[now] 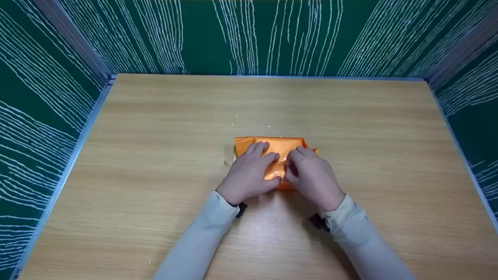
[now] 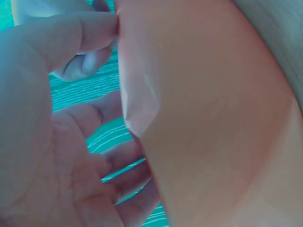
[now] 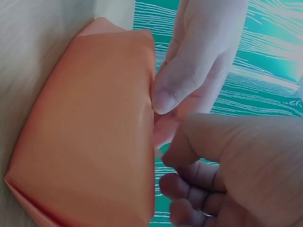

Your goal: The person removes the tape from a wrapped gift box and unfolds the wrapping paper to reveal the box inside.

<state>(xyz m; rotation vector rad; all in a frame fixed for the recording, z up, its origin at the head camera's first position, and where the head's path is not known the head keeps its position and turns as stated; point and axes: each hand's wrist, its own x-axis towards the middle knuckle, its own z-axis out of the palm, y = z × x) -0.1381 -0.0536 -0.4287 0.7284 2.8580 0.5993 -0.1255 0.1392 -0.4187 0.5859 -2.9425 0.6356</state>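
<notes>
A parcel wrapped in glossy orange paper lies on the table in the head view, its top crossed by a seam. My left hand rests over its left part, fingers spread and thumb pressing near the seam. On the right part, my right hand has curled fingers, with thumb and forefinger together at the seam. A small pale strip shows at those fingertips in the right wrist view; its kind is unclear. The parcel's creased side faces the left wrist view, beside my left hand. What is inside stays hidden.
A light wood table bears the parcel, with tiny white specks beyond it. Just left of the parcel is a small pale strip. Green panels with white lines stand along the back and both sides.
</notes>
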